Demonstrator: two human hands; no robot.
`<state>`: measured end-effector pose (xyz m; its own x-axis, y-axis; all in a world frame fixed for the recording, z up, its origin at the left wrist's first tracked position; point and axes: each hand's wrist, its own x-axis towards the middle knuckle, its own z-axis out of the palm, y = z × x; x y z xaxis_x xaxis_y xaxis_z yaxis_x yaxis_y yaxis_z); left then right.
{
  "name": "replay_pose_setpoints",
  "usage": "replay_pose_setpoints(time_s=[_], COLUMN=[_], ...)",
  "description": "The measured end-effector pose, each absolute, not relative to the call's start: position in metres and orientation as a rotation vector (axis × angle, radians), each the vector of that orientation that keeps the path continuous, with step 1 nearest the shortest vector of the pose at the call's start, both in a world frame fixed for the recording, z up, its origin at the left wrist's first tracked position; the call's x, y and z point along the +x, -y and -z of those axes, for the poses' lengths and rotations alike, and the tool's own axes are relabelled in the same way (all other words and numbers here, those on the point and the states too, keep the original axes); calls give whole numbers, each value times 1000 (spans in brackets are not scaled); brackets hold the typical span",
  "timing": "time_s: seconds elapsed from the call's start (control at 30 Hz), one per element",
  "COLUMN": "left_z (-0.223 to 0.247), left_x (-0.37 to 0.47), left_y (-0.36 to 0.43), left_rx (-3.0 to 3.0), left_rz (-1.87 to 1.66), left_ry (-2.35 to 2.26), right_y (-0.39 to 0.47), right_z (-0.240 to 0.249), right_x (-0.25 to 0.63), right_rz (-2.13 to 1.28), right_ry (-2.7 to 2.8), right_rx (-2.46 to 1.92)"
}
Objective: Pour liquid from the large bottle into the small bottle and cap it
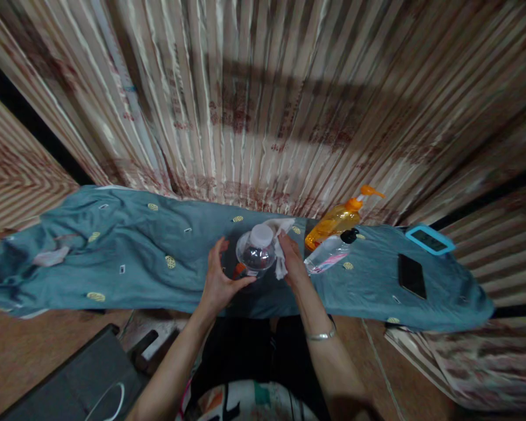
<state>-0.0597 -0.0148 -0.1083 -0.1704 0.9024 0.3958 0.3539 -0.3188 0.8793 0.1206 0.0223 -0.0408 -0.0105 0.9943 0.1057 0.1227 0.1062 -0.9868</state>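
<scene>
A clear round container [255, 257] with a white cap stands on the teal cloth in front of me. My left hand [218, 282] is at its left side, thumb and fingers spread in a wide curve; whether the thumb tip touches it I cannot tell. A crumpled white tissue [280, 257] is pinched in my right hand [293, 260], pressed up against the container's right side. Something small and orange [239, 269] shows low by the container, partly hidden. Just right of my right hand are an amber pump bottle [335, 224] and a clear bottle with a black top [330, 252].
The teal cloth [135, 263] with pineapple prints covers a long narrow surface. On its right end lie a blue-framed digital clock [429, 240] and a black phone [412, 276]. A pinkish scrap [51, 257] lies far left. A striped curtain [263, 117] hangs behind.
</scene>
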Motion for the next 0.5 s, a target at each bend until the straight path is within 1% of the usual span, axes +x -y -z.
replay_pose_setpoints(time_s=[0.13,0.27,0.4,0.5], left_z=[111,114,108,98], left_x=[-48,-22,-10,-13], left_y=[39,47,45,45], left_rx=[1592,1528,1391,1357], left_rz=[-1589,-1627,-1496,-1408], left_ry=[-1351,-1376,-1348,-1351], right_y=[26,52,41,16], right_z=[45,39,22,11], right_x=[112,100,108,122], right_rz=[-985,-874,-874,-1000], right_ry=[1267,1352,1489,1545], right_rx=[-1191,-1140,-1081,-1078])
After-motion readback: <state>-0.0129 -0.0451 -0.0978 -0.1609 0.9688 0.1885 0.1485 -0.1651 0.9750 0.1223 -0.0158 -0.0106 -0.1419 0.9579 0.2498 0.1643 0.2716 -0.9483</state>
